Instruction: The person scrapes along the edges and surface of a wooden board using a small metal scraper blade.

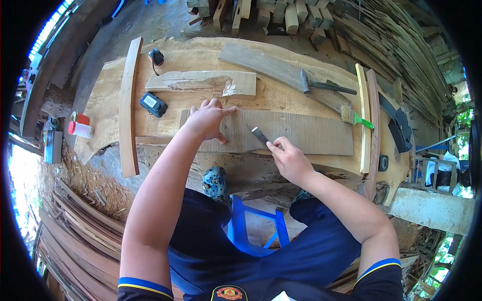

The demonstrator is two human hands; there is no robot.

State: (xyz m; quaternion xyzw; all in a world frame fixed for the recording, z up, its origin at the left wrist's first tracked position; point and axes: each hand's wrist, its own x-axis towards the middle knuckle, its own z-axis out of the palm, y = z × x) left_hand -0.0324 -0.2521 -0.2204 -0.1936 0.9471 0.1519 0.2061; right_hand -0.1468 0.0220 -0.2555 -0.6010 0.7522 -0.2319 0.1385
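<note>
A grey plank (301,131) is lying at four o'clock from a notched board (175,83). The left hand (208,121), spread wide, is resting on the plank, clasping nothing; the right hand (291,160) is firmly holding a flat-bladed tool (259,135) angled toward ten o'clock.

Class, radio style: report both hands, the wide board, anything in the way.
Left hand spread over the wide board. Right hand gripping a flat-bladed tool at its near edge. Green-handled brush by the board's far right corner, possibly in the way.
</note>
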